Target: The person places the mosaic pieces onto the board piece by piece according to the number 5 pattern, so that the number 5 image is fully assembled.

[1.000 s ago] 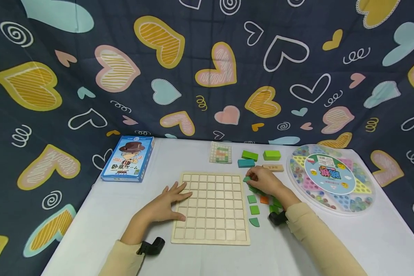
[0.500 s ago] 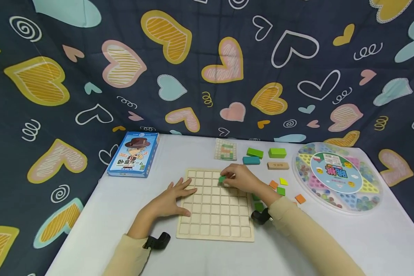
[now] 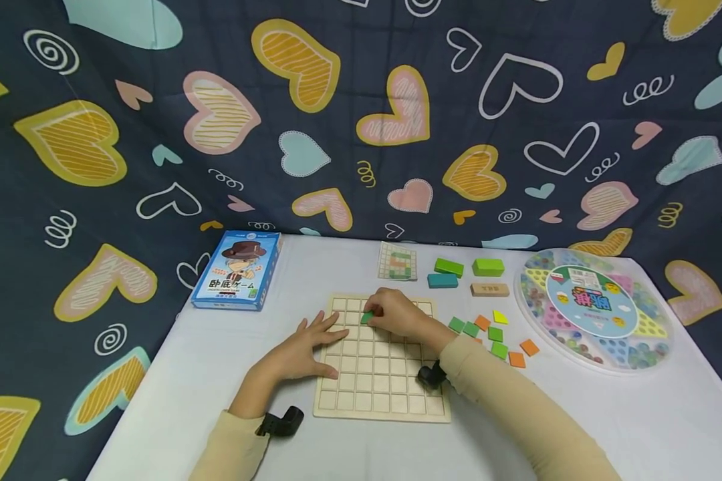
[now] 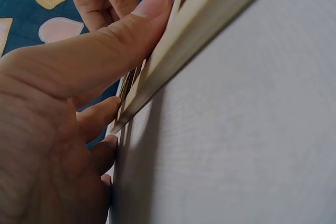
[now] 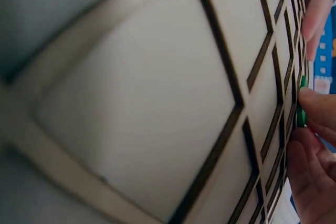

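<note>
A square wooden grid board [image 3: 382, 402] lies on the white table. Over its upper part, my right hand [image 3: 399, 314] pinches a small green tile [image 3: 366, 318] between thumb and fingers. The right wrist view shows the green tile [image 5: 301, 111] at the grid surface; whether it sits inside a cell cannot be told. My left hand [image 3: 297, 352] rests at the board's left edge, fingers spread. In the left wrist view its thumb [image 4: 121, 45] lies along the board's rim [image 4: 173, 61].
Right of the board lie loose green tiles [image 3: 499, 350], orange tiles [image 3: 529, 347] and a yellow tile [image 3: 500, 316]. Behind are a pattern card [image 3: 398, 261], green, teal and wooden blocks [image 3: 489, 290]. A round marble game [image 3: 595, 347] stands far right, a blue box [image 3: 236, 270] far left.
My right hand has carried the green tile leftward from the loose pile onto the board's upper part. The left hand keeps its place at the edge. The head view has shifted slightly.
</note>
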{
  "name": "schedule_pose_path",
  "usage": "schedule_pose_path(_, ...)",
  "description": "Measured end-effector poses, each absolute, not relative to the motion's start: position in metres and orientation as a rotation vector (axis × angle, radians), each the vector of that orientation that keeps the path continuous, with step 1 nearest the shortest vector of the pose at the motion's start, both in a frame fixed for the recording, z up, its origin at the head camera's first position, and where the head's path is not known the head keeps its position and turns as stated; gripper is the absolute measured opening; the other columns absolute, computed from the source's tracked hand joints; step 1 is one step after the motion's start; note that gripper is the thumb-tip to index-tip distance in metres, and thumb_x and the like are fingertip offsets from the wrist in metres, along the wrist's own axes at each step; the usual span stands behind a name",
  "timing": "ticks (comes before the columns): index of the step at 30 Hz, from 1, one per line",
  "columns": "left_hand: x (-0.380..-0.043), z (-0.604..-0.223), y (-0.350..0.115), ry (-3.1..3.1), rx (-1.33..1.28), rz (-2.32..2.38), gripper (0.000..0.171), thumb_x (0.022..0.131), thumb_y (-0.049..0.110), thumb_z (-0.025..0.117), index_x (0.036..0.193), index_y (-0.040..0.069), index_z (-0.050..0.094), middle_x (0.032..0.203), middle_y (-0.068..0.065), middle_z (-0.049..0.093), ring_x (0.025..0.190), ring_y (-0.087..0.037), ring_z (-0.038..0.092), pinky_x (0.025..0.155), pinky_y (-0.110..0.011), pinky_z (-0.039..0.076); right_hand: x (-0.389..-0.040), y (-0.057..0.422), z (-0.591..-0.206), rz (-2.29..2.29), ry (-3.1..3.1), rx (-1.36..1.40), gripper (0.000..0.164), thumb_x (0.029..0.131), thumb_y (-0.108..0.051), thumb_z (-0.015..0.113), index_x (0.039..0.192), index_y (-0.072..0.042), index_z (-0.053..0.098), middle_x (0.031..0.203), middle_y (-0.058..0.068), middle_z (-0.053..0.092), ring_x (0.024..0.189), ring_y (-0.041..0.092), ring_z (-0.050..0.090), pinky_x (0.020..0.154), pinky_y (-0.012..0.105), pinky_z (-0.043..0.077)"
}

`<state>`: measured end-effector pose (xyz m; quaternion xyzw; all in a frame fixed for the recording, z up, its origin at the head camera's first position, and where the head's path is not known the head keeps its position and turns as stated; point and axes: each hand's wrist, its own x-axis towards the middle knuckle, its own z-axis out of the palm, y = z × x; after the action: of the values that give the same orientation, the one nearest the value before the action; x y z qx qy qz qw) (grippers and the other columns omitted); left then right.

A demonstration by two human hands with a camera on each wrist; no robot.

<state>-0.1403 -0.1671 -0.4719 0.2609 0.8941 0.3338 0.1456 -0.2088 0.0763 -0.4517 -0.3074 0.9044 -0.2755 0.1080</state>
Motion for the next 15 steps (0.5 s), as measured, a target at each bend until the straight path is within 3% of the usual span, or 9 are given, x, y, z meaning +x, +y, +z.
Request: schedule_pose_path(15, -0.1412, -0.4713, -0.1686, 2.569, 0.763, 0.949, 0.081, 0.068, 0.041, 0.080, 0.139, 0.015, 0.050, 0.156, -0.011, 0.022, 0.146, -0.038, 0.006, 0.115, -0.061, 0.000, -0.2040, 0.0760, -0.4509, -0.836, 2.651, -0.852, 0.023, 0.084, -0.014, 0.072, 0.106, -0.008, 0.068, 0.097, 0.002, 0.059, 0.085, 0.012, 0.061, 0.074, 0.021, 0.052)
